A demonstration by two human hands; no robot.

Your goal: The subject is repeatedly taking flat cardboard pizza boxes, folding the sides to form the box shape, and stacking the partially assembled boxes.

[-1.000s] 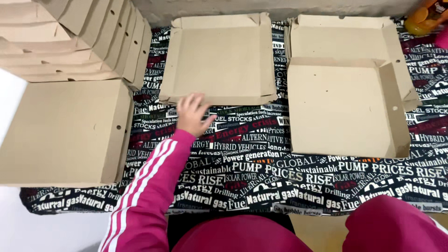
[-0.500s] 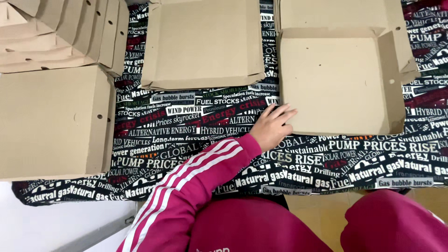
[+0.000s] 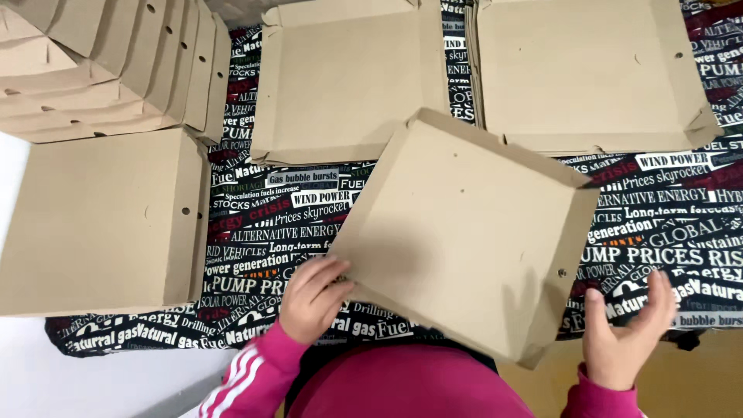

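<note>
A shallow brown cardboard box (image 3: pixel 464 232) with folded-up sides lies tilted over the black printed cloth (image 3: pixel 271 224), right in front of me. My left hand (image 3: pixel 313 298) grips its near left edge, fingers curled under the rim. My right hand (image 3: pixel 627 333) is raised beside the box's near right corner with fingers spread; it holds nothing, and I cannot tell whether it touches the cardboard. Both sleeves are pink, the left with white stripes.
A stack of flat cardboard blanks (image 3: pixel 348 85) lies at the back centre and another (image 3: pixel 588 70) at the back right. A closed folded box (image 3: pixel 101 217) sits at the left, with a fanned row of finished boxes (image 3: pixel 116 62) behind it.
My left hand reached right, took hold of the open box and drew it off the right stack toward me, turning it askew. My right hand has come into view.
</note>
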